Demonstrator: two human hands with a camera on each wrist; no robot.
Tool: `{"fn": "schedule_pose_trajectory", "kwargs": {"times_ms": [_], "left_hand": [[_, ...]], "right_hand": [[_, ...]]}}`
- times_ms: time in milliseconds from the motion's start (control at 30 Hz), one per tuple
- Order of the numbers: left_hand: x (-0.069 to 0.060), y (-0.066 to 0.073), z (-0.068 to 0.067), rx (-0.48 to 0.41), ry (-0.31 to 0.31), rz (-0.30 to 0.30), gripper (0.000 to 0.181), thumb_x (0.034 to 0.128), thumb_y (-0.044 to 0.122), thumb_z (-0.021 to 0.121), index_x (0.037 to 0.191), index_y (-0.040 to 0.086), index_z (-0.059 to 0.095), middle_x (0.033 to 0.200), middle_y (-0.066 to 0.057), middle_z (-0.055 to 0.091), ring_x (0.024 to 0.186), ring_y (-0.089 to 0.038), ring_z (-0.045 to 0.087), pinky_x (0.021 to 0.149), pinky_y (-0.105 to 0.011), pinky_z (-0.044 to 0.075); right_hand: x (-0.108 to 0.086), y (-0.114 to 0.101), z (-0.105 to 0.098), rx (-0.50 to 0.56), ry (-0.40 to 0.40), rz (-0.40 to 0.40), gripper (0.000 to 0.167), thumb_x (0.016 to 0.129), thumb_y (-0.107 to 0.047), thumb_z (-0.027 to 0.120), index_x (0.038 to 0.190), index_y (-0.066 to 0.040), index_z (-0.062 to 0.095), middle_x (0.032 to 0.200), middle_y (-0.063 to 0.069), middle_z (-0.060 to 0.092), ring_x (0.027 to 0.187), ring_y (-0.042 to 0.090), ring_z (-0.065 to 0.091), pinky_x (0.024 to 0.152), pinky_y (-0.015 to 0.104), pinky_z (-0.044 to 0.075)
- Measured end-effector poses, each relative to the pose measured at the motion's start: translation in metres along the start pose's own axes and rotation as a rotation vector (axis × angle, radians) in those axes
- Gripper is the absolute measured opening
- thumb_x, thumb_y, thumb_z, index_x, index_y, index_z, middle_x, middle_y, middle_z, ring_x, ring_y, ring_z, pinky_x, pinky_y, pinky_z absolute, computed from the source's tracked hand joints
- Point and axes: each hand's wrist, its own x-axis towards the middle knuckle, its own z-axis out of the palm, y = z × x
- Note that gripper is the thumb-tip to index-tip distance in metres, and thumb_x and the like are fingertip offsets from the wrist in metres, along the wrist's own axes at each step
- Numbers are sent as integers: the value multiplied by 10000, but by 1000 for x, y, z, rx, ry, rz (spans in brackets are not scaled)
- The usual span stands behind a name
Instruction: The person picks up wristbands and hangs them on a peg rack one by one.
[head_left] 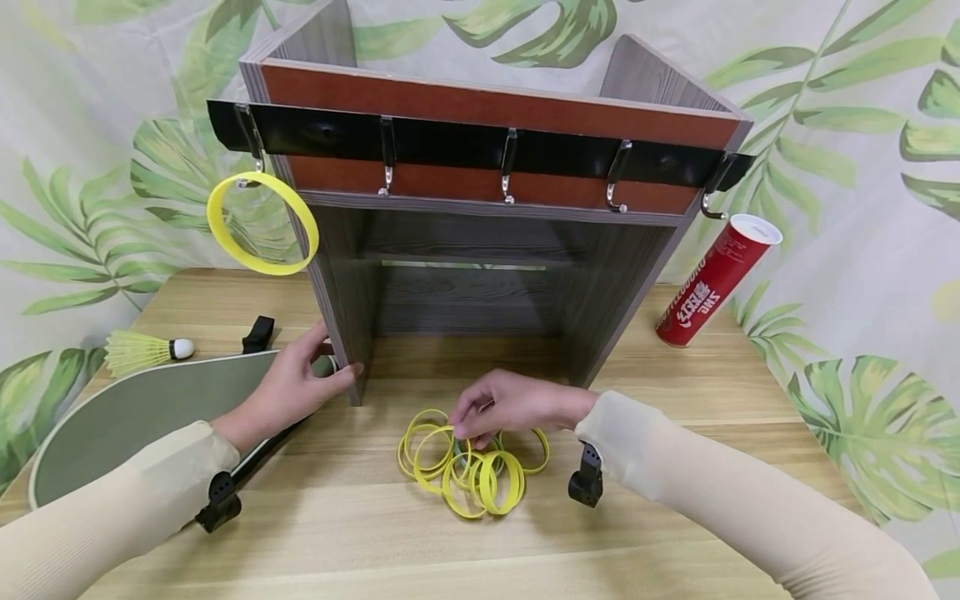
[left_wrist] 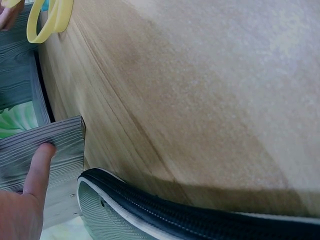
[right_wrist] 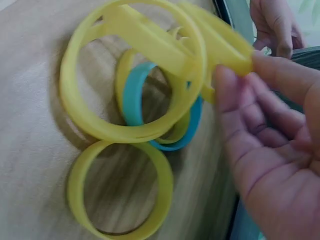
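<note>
My right hand (head_left: 517, 406) pinches a yellow ring (right_wrist: 227, 42) between thumb and fingertips, just over a loose pile of yellow rings (head_left: 501, 483) on the table. A turquoise ring (right_wrist: 132, 95) lies among them in the right wrist view. My left hand (head_left: 300, 379) grips the front edge of the grey wooden stand's left side panel (head_left: 337, 321), its thumb (left_wrist: 41, 167) flat against the wood. Another yellow ring (head_left: 217, 229) hangs from the leftmost hook (head_left: 250, 137) of a black hook rail (head_left: 450, 148) across the stand's front.
Left of the stand lie a grey-green racket bag (head_left: 150, 408), partly under my left arm, and a yellow shuttlecock (head_left: 146, 350). A red tube (head_left: 708, 287) with a white lid stands on the right. Leaf-patterned cloth (head_left: 817, 167) hangs behind the wooden table (head_left: 360, 542).
</note>
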Motion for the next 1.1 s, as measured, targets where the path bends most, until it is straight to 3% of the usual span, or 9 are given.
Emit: {"fn": "schedule_pose_trajectory", "kwargs": {"times_ms": [267, 433, 600, 867, 1100], "left_hand": [[0, -1, 0, 3, 1, 1, 500, 927, 52, 729, 1403, 47, 577, 1328, -203, 681, 1004, 75, 569, 920, -59, 411], [0, -2, 0, 2, 6, -5, 494, 922, 44, 731, 1393, 47, 583, 1330, -195, 682, 1006, 84, 566, 928, -67, 416], [0, -4, 1, 1, 11, 5, 483, 917, 41, 737, 1378, 42, 593, 1306, -197, 692, 999, 90, 567, 922, -84, 432], [0, -3, 0, 0, 17, -5, 485, 910, 41, 752, 1371, 54, 601, 1279, -171, 694, 979, 94, 572, 897, -86, 439], [1, -2, 3, 8, 15, -7, 441, 915, 35, 741, 1334, 33, 604, 1246, -140, 683, 992, 56, 571, 909, -74, 435]], "right_hand": [[-1, -1, 4, 180, 85, -84, 300, 1006, -55, 671, 1277, 73, 655, 1200, 292, 698, 890, 126, 750, 1019, 502, 568], [-4, -11, 4, 249, 153, -163, 256, 1005, -60, 675, 1251, 12, 680, 1083, 132, 724, 911, 158, 744, 1017, 517, 567], [-9, -33, 0, 281, 219, -285, 245, 1009, -13, 644, 1238, 75, 654, 977, 9, 728, 867, 116, 731, 943, 426, 614], [-22, -76, -7, 364, 326, -477, 243, 1018, 28, 602, 1246, 113, 613, 1072, 87, 747, 939, 106, 733, 927, 348, 615], [-31, -97, -2, 451, 372, -611, 193, 1024, 66, 562, 1177, -3, 657, 1102, 37, 726, 1023, 119, 721, 952, 345, 604]]}}
